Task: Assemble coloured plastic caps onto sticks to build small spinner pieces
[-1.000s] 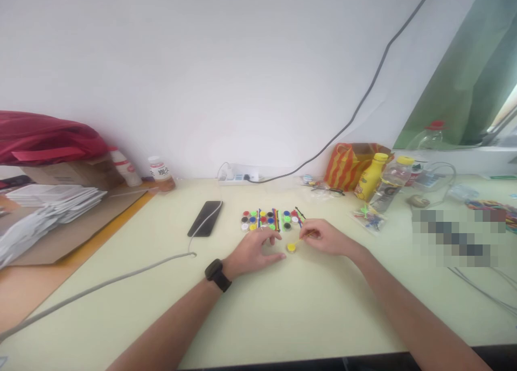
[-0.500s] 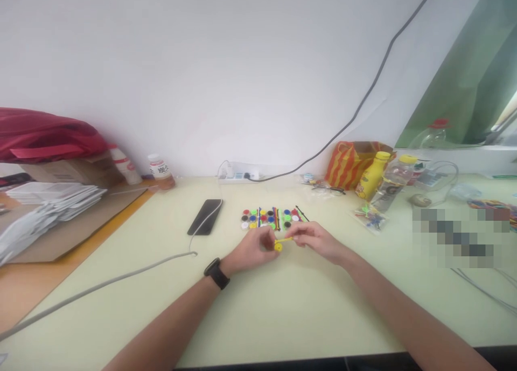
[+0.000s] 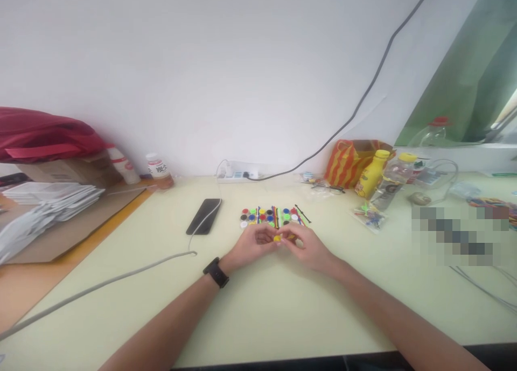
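Note:
Both hands meet over the table just in front of the rows of coloured discs and sticks. A small yellow disc (image 3: 277, 238) shows between their fingertips. My left hand (image 3: 253, 247), with a black watch on its wrist, pinches this disc between thumb and finger. My right hand (image 3: 309, 247) is closed against it from the other side; a bit of yellow stick shows among its fingers, mostly covered. Beyond the hands lie red, blue, green, black, white and yellow discs (image 3: 262, 218) with thin sticks (image 3: 276, 216) between them. One black stick (image 3: 304, 214) lies slanted at the right end.
A black phone (image 3: 204, 216) lies left of the discs, a grey cable (image 3: 121, 275) crossing it. Bottles (image 3: 372, 174), a striped bag (image 3: 341, 165) and a small clear packet (image 3: 368, 216) are at right. Flat white packages (image 3: 60, 204) are stacked on cardboard at left. A power strip (image 3: 238, 173) sits by the wall.
My right hand has moved left, up to my left hand. The yellow stick, plainly visible between the hands before, is now mostly hidden by my right fingers.

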Demonstrator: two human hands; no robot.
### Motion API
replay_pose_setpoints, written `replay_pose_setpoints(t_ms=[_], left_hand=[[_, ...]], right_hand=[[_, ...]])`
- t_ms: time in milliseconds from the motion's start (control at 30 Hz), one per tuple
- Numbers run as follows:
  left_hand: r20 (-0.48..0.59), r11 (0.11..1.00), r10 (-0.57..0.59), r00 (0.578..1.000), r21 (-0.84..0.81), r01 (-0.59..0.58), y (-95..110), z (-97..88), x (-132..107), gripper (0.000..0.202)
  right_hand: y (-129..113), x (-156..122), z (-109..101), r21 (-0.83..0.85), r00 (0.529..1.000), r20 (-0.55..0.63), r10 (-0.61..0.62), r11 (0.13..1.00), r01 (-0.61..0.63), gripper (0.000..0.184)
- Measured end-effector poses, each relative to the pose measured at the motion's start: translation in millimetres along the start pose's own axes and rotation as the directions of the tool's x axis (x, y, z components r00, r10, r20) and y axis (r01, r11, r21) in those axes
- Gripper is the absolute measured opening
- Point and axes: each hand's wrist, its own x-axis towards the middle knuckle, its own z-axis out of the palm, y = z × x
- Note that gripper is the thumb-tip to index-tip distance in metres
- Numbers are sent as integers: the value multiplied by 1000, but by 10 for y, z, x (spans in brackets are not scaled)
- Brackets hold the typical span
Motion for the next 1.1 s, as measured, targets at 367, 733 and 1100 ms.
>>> replay_pose_setpoints(t_ms=[367, 733, 1100], left_hand=[[-113, 980, 108, 988, 177, -87, -15, -67, 16, 21], [-86, 997, 54, 995, 68, -48, 12, -39, 2, 23], [-21, 973, -58, 998, -226, 52, -29, -47, 52, 31]], right_hand=[[77, 6, -102, 14, 999, 37, 22, 1000, -23, 15], [76, 53, -165, 203, 992, 86, 96, 973, -112, 33], [164, 71, -195, 133, 997, -18, 78, 988, -75, 37]])
